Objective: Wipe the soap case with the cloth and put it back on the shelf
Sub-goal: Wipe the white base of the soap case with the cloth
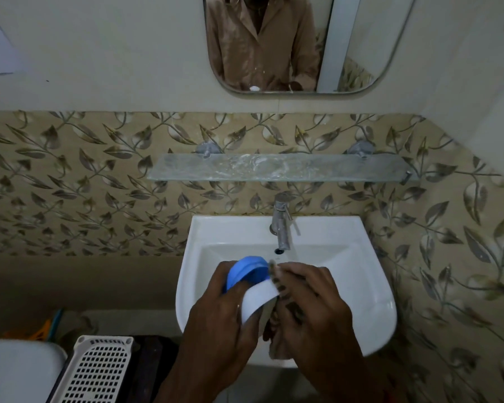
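Head view: we see the left hand [216, 309] gripping the blue-and-white soap case [252, 283] over the washbasin [370, 301], its long axis tilted up and away. The right hand [312, 303] pinches a patterned cloth [277, 286] against the case's right edge. The glass shelf [280, 167] lies beyond and above both hands, bare, over the tap [281, 225]; leaf-patterned tiles surround it.

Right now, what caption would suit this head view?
Over the sink, left hand holds the soap case while right hand rubs it with a cloth.
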